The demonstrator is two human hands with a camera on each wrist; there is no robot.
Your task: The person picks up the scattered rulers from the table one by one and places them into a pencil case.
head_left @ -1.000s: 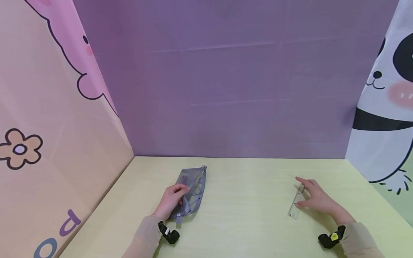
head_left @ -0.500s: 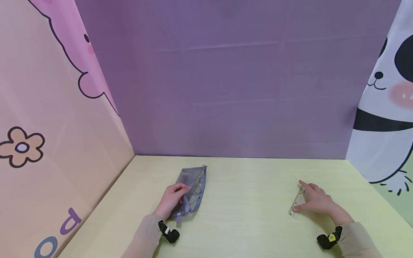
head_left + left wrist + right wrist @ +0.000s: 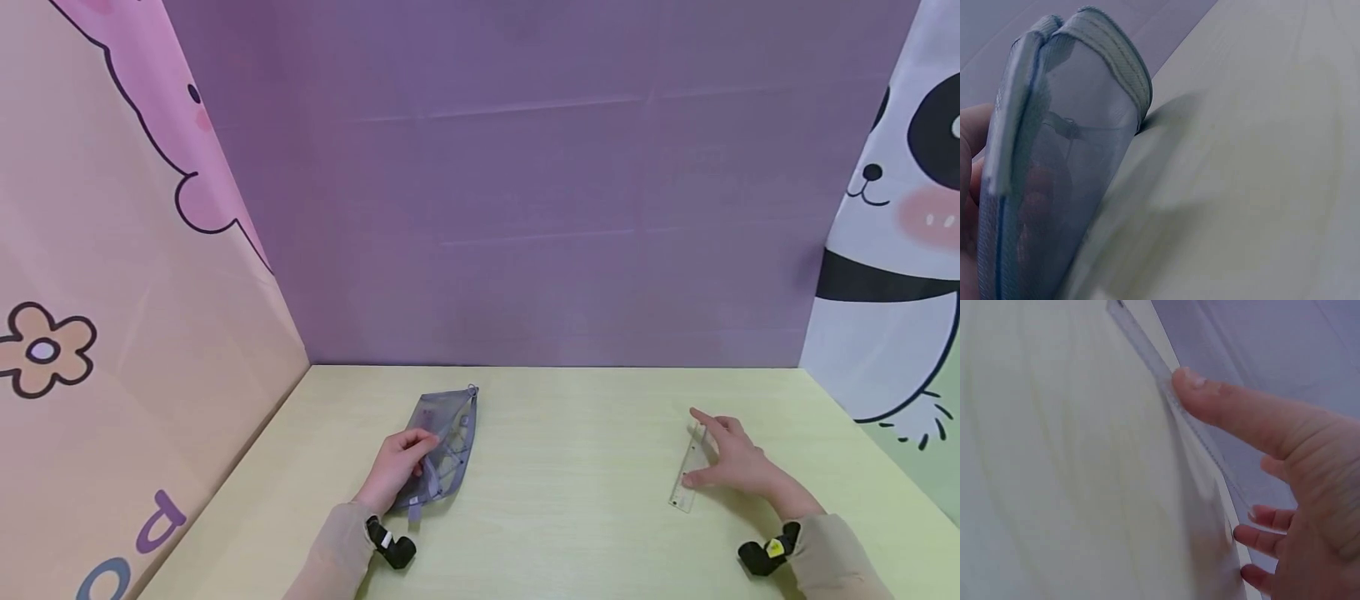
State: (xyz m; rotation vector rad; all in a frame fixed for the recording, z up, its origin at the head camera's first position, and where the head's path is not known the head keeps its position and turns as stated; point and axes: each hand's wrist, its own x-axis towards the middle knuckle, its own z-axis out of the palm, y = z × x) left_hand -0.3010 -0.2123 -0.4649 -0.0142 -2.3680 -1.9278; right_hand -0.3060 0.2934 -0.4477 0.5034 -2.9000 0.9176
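Observation:
My left hand (image 3: 401,467) grips the near left side of a translucent grey-purple zip pouch (image 3: 456,450), thumb in front and some fingertips showing through its mesh. In the left wrist view the pouch (image 3: 1085,119) is tilted up with its zippered edge on top and a shadow beside it. On the right, my right hand (image 3: 738,467) holds a short clear ruler (image 3: 686,483) between a spread thumb and fingers. The right wrist view shows this ruler (image 3: 1141,347) nearly edge-on, thumb at its side, fingertips near its far end, a shadow beneath.
A pale wooden table (image 3: 562,483) spans the front. Behind it rises a purple cloth wall (image 3: 525,208), with a printed pink panel (image 3: 150,350) on the left and a panda panel (image 3: 885,333) on the right. Each wrist carries a small black camera (image 3: 393,546).
The right hand has shifted slightly, dipping toward the front and then back, with the ruler's angle changing a little. The left hand and pouch stay put; the view sways slightly.

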